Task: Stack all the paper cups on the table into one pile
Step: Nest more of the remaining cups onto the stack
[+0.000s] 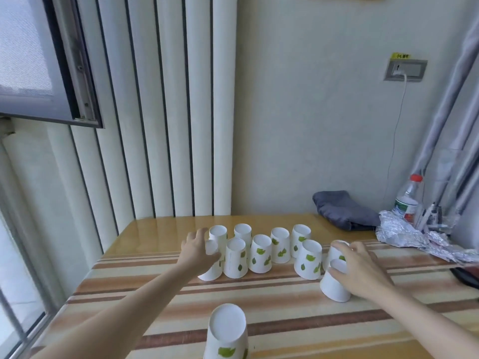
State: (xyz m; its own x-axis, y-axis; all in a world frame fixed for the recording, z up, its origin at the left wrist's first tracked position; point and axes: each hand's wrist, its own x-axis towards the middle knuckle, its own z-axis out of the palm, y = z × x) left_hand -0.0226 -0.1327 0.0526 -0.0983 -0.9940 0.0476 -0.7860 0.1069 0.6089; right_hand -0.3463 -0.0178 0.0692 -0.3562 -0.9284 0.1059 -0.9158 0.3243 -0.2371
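Several white paper cups with green leaf prints stand upside down on the striped table (272, 314). My left hand (198, 251) wraps around the leftmost front cup (212, 270), which leans a little. My right hand (360, 268) grips the side of a cup at the right (334, 286); another cup (335, 251) stands just behind it, under my fingertips. Between my hands stand more cups, among them one at the middle (260, 253) and one at right of middle (309, 260). One cup (226, 332) stands alone close to me.
A folded grey cloth (342, 209) lies at the back of the table. Crumpled foil (412, 235), a plastic bottle (408, 200) and pens crowd the back right corner. A white radiator (166, 107) rises behind, and a window (28, 60) lies to the left.
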